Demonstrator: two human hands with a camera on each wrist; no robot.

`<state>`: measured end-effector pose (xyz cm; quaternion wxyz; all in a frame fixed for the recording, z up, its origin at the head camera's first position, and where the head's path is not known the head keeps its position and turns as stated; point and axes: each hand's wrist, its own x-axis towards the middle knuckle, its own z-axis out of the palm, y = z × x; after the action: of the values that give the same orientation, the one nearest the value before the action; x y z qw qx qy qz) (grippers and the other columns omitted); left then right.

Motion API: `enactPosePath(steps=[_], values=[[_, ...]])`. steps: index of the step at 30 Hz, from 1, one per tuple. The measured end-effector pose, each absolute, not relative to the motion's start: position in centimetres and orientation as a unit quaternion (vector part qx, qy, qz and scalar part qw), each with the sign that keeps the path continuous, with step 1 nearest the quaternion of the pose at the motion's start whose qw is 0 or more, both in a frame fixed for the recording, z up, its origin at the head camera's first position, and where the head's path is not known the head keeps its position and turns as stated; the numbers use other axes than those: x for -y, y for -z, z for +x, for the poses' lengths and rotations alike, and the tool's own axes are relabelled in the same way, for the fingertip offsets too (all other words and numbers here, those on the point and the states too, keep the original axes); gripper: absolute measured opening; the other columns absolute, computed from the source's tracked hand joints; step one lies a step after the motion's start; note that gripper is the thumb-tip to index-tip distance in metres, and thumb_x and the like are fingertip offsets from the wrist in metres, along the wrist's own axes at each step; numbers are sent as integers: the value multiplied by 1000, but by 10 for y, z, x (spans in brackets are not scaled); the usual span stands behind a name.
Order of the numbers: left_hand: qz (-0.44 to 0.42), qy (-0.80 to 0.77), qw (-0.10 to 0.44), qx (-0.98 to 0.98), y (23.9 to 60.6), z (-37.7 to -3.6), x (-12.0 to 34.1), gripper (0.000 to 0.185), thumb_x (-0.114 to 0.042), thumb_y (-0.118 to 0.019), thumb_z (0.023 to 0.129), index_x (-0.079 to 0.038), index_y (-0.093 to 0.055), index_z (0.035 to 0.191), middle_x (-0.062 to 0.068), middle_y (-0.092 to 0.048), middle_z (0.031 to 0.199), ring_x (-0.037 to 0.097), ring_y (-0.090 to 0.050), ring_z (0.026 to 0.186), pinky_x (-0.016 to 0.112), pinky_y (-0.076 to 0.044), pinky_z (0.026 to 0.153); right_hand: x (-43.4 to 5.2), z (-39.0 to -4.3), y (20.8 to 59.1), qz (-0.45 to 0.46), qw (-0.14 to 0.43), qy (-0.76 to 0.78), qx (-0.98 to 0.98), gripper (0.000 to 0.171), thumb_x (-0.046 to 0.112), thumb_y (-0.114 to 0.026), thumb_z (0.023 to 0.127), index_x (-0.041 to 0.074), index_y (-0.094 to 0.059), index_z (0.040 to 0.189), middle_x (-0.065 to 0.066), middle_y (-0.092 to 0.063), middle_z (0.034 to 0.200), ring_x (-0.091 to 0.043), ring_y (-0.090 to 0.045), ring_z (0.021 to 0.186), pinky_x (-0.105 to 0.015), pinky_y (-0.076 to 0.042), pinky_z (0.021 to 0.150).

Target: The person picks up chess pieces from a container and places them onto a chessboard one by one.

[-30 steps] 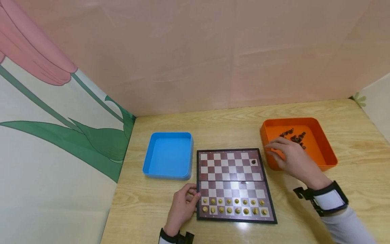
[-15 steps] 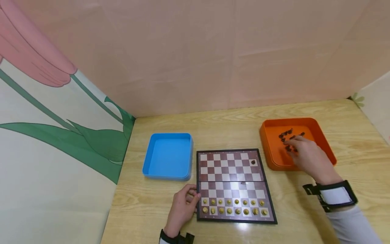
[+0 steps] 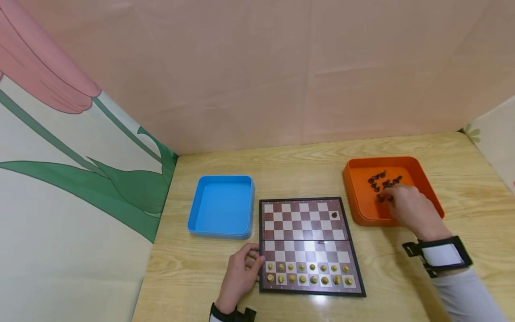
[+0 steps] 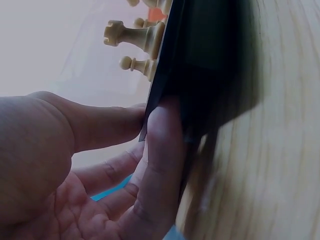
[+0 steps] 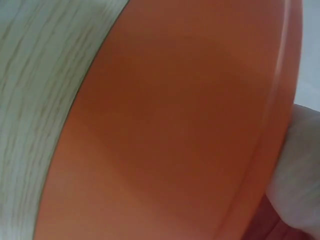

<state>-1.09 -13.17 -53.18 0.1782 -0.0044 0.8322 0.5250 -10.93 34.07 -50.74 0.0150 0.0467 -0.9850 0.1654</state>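
Note:
My left hand pinches the left edge of the chessboard, thumb on top and fingers at the edge and underside, as the left wrist view shows. Gold chess pieces stand in two rows along the board's near side; a pale rook and pawn appear close up. One dark chess piece stands near the far right corner. My right hand reaches into the orange tray, fingers bent down at the dark chess pieces. The tray wall hides its fingertips in the right wrist view.
A blue tray stands left of the board. The wooden table ends at a pink backdrop behind. A small dark spot lies by the board's middle fold.
My right hand has moved rightward from above the tray's left rim down to the dark pieces inside, its fingers drawing closer together. The left hand keeps its place on the board.

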Motion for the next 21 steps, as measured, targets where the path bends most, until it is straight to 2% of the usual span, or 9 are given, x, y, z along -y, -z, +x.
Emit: enactPosePath(steps=[5,11,17,21], values=[[-2,-531,174,-829,532,-11,133,30,-15,-72,103,-2,-67,130,3,-70,97,11,-68,71,24,-62,54,-341,-115,509,34,-6,-162,986,16,1,-73,94,-6,-79,107,-35,-72,106,-28,-62,70,-50,-57,49],[-22,-547,189,-816,533,-6,130,29,-14,-74,102,-4,-68,129,2,-68,98,12,-67,73,25,-63,53,-344,-110,514,27,-9,-150,988,19,7,-74,95,-3,-80,110,-34,-72,105,-26,-60,65,-48,-54,44],[-40,-545,199,-814,533,-8,130,29,-17,-74,102,-8,-68,129,0,-68,100,13,-67,74,26,-63,55,-340,-108,509,39,10,-152,988,17,5,-75,94,-3,-80,108,-33,-73,106,-26,-62,67,-49,-55,45],[-49,-544,203,-813,533,-10,130,29,-18,-74,102,-9,-68,129,-1,-68,100,14,-67,75,26,-63,55,-332,-107,501,55,41,-163,984,16,6,-80,90,0,-81,104,-28,-75,103,-28,-67,72,-50,-57,47]])
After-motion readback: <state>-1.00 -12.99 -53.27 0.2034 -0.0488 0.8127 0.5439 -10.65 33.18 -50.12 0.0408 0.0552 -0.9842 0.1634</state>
